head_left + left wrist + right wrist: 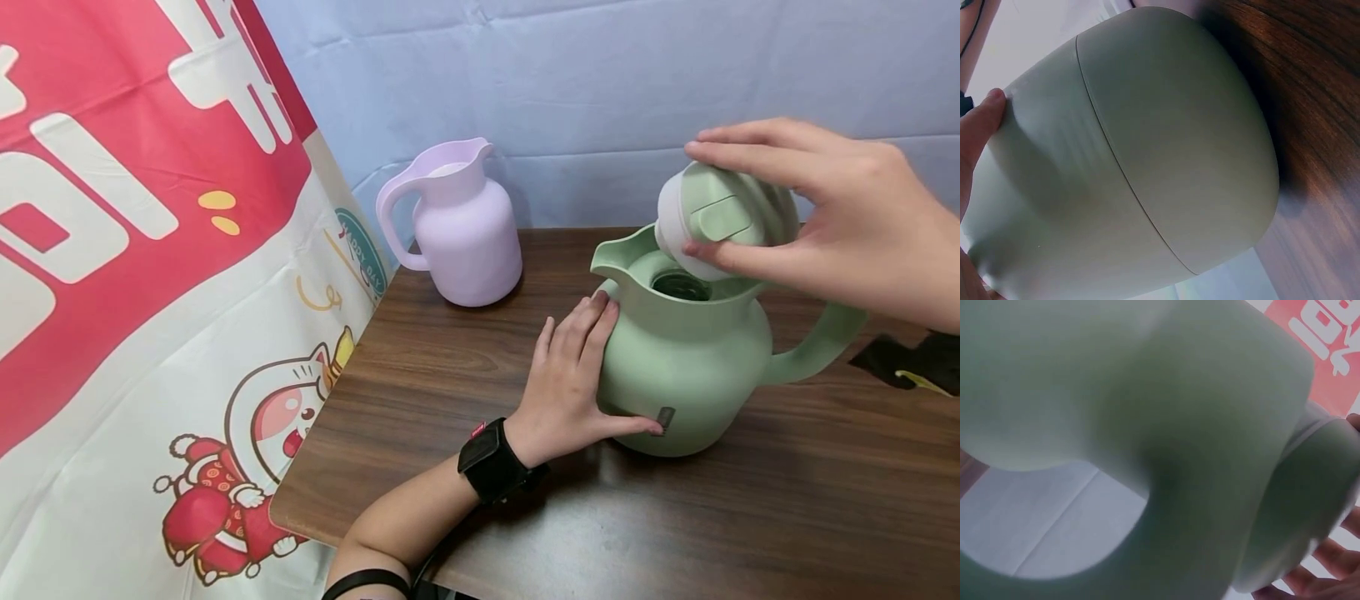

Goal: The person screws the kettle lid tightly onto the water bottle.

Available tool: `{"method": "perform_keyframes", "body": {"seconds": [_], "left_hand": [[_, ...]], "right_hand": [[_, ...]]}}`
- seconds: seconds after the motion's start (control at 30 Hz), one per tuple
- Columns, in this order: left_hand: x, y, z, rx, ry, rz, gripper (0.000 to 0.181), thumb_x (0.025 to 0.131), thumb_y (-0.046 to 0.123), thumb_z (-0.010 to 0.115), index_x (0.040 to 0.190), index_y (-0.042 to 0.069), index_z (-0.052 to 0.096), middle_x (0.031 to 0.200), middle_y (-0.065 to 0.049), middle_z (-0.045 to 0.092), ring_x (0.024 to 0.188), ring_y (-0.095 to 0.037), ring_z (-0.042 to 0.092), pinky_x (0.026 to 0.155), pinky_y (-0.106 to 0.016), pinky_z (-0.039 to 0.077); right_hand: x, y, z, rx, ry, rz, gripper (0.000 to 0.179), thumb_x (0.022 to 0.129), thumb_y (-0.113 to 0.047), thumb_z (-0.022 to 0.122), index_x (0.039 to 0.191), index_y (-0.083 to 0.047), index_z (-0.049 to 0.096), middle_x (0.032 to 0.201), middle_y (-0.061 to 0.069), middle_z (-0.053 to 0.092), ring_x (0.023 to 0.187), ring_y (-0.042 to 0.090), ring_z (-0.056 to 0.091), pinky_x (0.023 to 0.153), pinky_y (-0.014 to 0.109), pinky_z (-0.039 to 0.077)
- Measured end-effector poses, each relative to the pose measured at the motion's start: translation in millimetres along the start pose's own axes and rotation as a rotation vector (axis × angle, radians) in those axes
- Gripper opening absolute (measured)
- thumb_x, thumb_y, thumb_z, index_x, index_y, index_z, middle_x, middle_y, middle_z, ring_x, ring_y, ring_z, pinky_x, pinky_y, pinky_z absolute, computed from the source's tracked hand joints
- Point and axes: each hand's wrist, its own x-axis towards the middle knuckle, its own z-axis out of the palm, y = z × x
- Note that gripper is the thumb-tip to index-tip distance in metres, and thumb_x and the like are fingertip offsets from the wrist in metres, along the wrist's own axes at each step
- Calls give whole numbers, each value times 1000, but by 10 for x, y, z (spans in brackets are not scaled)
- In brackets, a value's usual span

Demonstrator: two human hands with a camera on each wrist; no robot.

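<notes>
A light green vacuum jug point(682, 358) stands upright on the table, its mouth uncovered and a dark liner showing inside. My left hand point(566, 383) lies against the jug's side below the spout, fingers straight and thumb spread across the front. Above the mouth, my right hand point(847, 212) grips the green-and-white stopper lid point(750, 204) between thumb and fingers. The lid is tilted, its white lower part right over the rim. In the right wrist view the jug's handle point(1191, 506) fills the middle, with the lid point(1316, 506) and fingertips beyond it.
A lilac jug point(472, 242) of similar shape stands at the back left, handle to the left. The brown wooden table point(420, 383) ends at a left edge beside a printed red and white cloth point(150, 250). Pale blue cloth point(600, 75) hangs behind.
</notes>
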Motion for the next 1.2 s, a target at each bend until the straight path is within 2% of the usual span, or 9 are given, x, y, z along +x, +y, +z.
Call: {"method": "perform_keyframes", "body": {"seconds": [0.07,0.13,0.3,0.43,0.63,0.9,1.2], "left_hand": [[3,-3,1,1,-4,1,140,49,75,76,151,9,7,156,-5,13,143,-19,13,110,-52,15],[5,-6,2,-1,-6,3,140,50,75,76,151,9,6,156,-5,12,143,-19,13,110,-52,15],[5,-10,4,0,-4,9,140,50,75,76,151,9,6,156,-6,12,143,-19,11,110,-52,15],[-1,-10,3,6,3,11,140,50,76,75,151,8,7,156,-6,13,143,-20,13,110,-52,15],[-5,-11,1,5,5,12,140,50,76,75,151,8,7,156,-6,13,143,-20,13,110,-52,15],[-7,-17,8,1,8,22,139,51,76,75,151,8,7,156,-6,12,143,-21,14,110,-52,15],[-16,-20,5,5,9,24,139,50,76,75,151,8,7,156,-6,12,143,-20,11,110,-52,15]], "right_hand": [[73,-334,-62,-10,-29,-20,85,53,-16,91,132,-19,59,131,-6,55,114,15,55,88,7,33],[92,-455,-69,-2,-62,-26,83,57,-11,87,134,-19,57,133,-5,54,115,17,54,89,7,32],[75,-425,-16,-4,-149,-41,84,62,-11,85,139,-21,51,137,-4,50,119,18,50,87,6,30],[106,-491,-3,17,-181,-63,85,63,-9,82,140,-22,49,136,-3,51,118,16,49,83,5,30],[166,-618,11,25,-236,-79,81,65,-9,81,139,-17,51,135,-3,52,120,16,46,89,4,27],[184,-640,64,43,-311,-107,73,71,-8,76,139,-9,50,136,5,51,124,27,44,101,32,35],[205,-650,90,47,-383,-81,66,78,-11,71,140,-9,48,136,6,50,125,28,42,98,45,35]]}}
